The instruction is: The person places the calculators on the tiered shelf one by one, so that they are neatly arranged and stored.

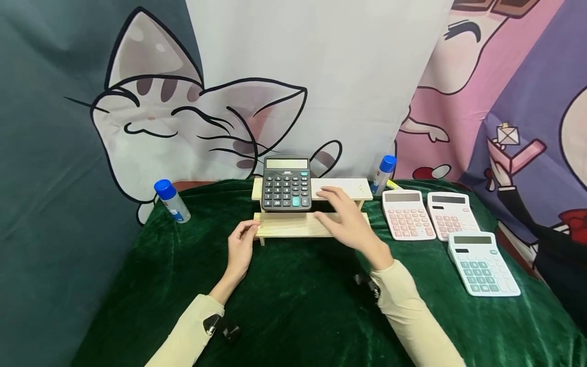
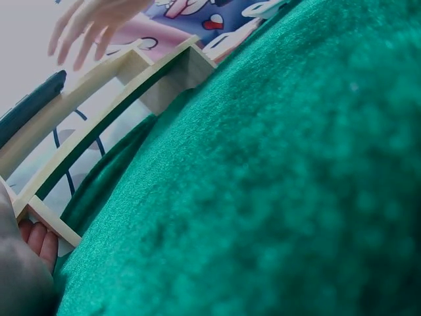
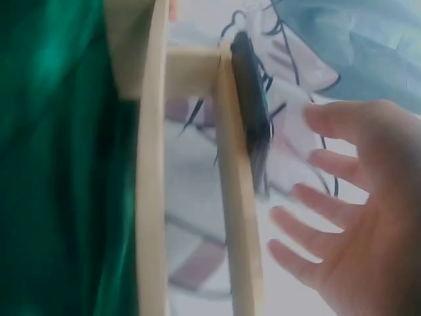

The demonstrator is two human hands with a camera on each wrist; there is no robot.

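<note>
A two-step wooden stand [image 1: 293, 224] sits on the green velvet cloth [image 1: 298, 306]. A black calculator [image 1: 286, 184] leans on its upper step, left of middle. My left hand [image 1: 242, 244] holds the left end of the lower step with its fingertips. My right hand [image 1: 344, 216] hovers with straight, spread fingers over the right half of the stand, just right of the calculator and apart from it. In the right wrist view the spread right hand [image 3: 348, 217] floats beside the calculator's edge [image 3: 253, 112]. In the left wrist view the stand [image 2: 99, 105] runs along the cloth.
Two pink calculators [image 1: 408, 214] [image 1: 451, 215] and a mint one [image 1: 481, 262] lie flat at the right. A blue-capped glue stick [image 1: 171, 200] leans at the left, another [image 1: 383, 174] stands behind the stand's right end. A cartoon cat backdrop hangs behind.
</note>
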